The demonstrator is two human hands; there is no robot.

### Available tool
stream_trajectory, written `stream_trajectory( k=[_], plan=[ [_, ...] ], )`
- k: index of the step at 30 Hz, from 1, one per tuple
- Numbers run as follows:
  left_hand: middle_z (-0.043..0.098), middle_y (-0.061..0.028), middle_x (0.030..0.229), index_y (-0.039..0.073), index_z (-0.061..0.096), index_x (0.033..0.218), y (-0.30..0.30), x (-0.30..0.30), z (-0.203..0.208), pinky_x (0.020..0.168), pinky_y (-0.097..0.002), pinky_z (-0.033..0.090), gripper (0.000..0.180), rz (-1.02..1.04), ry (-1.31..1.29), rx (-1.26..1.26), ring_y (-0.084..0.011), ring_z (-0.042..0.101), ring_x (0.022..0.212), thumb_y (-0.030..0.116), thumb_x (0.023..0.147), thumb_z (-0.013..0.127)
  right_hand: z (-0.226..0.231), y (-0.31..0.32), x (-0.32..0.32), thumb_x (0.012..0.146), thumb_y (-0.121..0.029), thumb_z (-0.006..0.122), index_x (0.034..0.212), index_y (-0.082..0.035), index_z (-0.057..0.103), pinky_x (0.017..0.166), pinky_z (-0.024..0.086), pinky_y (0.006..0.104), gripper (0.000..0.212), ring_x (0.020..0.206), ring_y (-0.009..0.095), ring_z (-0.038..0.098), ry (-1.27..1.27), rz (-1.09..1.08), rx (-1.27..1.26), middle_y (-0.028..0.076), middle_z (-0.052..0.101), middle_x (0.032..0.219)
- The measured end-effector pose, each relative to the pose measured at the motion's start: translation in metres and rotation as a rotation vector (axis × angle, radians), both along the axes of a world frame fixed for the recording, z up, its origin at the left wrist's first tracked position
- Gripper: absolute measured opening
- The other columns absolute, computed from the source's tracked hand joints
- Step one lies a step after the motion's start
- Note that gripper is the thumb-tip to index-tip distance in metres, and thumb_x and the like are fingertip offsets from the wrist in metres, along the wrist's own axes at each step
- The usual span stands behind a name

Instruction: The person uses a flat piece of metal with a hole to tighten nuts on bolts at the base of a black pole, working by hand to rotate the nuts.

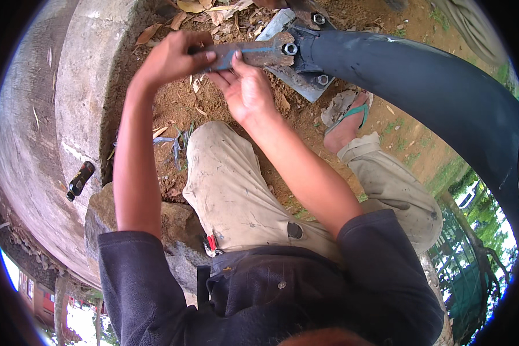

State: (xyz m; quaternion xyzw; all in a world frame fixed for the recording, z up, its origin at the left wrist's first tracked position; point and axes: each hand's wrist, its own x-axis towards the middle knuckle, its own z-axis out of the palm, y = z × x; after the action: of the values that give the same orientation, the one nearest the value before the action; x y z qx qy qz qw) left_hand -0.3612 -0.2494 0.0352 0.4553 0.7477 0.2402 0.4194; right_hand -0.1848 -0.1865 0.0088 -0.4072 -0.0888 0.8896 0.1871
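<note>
Head view shows a big black pipe (421,75) curving from upper centre to the right edge, its metal plate (297,78) carrying three nuts. Near top centre, the left hand (170,57) grips a rusty wrench (254,53) seated on one nut (290,49), and the right hand (245,86) lies open-palmed beneath the handle; I judge tightening unfinished.

1. Left hand (173,57), upper centre-left of the frame, fingers curled shut in a grip, forearm rising almost straight up from the lower left
2. Right hand (245,86), just right of it, palm up, fingers extended, forearm slanting in from the lower right
</note>
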Motion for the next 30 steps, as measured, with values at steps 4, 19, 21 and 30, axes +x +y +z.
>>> stream_trajectory(
  k=[4,19,21,30],
  plan=[
    [0.067,-0.0114,0.083,0.002,0.068,0.105,0.020,-0.020,0.004,0.069,-0.0362,0.050,0.034,-0.123,0.071,-0.004,-0.0194,0.063,0.076,0.033,0.090,0.071,0.007,-0.003,-0.012,0.107,-0.019,0.054,0.124,0.000,0.053,0.099,0.059,0.0448,0.025,0.111,0.026,0.068,0.008,-0.126,-0.024,0.016,0.064,0.121],
    [0.068,-0.0112,0.069,-0.002,0.056,0.103,-0.042,0.189,0.017,0.048,-0.0316,0.050,0.024,0.779,-0.566,-0.093,-0.0176,0.068,0.055,0.018,0.101,0.067,0.023,0.033,0.107,0.106,-0.025,0.058,0.118,-0.006,0.057,0.077,0.063,0.0375,0.022,0.097,0.017,0.069,-0.318,0.545,0.269,0.005,0.066,0.111],
    [0.068,-0.0104,0.070,-0.003,0.053,0.104,-0.040,0.199,0.022,0.047,-0.0302,0.050,0.024,0.820,-0.616,-0.097,-0.0171,0.069,0.055,0.018,0.102,0.065,0.019,0.037,0.113,0.106,-0.027,0.058,0.117,-0.007,0.058,0.075,0.062,0.0352,0.023,0.091,0.014,0.068,-0.346,0.618,0.301,0.003,0.065,0.107],
    [0.069,-0.0130,0.066,-0.002,0.066,0.098,-0.036,0.146,0.008,0.051,-0.0362,0.050,0.027,0.576,-0.260,-0.123,-0.0188,0.066,0.051,0.024,0.098,0.069,0.011,0.028,0.091,0.103,-0.026,0.063,0.116,-0.006,0.059,0.077,0.064,0.0355,0.024,0.096,0.017,0.071,-0.195,0.426,0.207,0.007,0.068,0.109]
  ],
)
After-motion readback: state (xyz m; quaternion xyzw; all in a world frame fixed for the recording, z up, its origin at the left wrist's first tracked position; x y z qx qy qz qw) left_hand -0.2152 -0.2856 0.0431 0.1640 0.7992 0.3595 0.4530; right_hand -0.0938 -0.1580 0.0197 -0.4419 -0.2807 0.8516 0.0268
